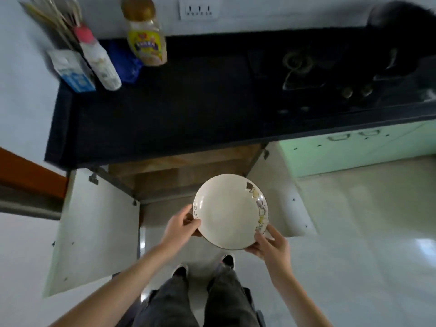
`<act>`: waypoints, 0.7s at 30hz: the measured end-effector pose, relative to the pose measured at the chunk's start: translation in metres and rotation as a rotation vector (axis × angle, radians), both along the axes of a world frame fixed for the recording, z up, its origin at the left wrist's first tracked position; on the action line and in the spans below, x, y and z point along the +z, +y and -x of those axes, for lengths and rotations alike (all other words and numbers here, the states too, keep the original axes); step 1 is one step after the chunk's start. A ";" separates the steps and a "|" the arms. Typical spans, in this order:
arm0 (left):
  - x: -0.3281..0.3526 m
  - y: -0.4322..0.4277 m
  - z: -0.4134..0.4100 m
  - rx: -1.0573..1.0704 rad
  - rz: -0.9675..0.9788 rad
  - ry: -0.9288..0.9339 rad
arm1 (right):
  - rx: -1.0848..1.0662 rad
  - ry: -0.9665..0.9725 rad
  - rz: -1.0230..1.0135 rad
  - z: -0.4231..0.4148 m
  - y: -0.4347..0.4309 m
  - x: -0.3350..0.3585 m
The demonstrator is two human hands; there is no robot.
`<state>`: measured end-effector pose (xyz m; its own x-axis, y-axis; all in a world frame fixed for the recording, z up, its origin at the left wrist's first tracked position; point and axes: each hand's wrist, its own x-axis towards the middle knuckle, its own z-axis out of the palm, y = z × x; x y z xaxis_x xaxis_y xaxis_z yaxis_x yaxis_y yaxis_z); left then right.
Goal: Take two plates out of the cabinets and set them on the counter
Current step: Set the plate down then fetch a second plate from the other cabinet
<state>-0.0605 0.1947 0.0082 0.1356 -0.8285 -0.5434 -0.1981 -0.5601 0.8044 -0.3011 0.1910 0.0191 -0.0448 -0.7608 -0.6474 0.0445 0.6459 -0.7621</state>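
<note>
A cream plate (228, 211) with a dark rim and small coloured figures along its right edge is held level in front of the open lower cabinet (188, 171). My left hand (181, 228) grips its left rim, thumb on top. My right hand (269, 244) grips the near right rim. The plate hangs below the dark counter (188, 109), above the floor and my shoes. Whether a second plate lies under it cannot be seen.
Both cabinet doors stand open, the left door (94, 227) and the right door (283, 192) either side of me. On the counter's far left stand a jar (146, 41), a bottle (99, 60) and a carton (73, 72). A gas stove (330, 74) occupies the right.
</note>
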 end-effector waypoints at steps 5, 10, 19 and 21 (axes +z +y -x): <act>0.056 0.012 0.000 -0.158 0.143 0.010 | -0.089 -0.066 0.016 0.009 0.028 0.049; 0.063 0.029 -0.002 -0.342 0.149 0.062 | -0.296 -0.061 0.050 -0.007 0.098 0.061; 0.044 0.052 0.086 -0.813 0.010 0.146 | -0.757 -0.067 0.005 0.020 0.227 0.053; 0.035 0.051 0.127 -0.903 -0.012 0.167 | -0.888 -0.065 -0.001 0.041 0.248 0.048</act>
<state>-0.1870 0.2462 0.0435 -0.6417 -0.5756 -0.5069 -0.4459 -0.2578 0.8571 -0.3419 0.4386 0.0675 -0.5808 -0.4622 -0.6701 0.5721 0.3538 -0.7399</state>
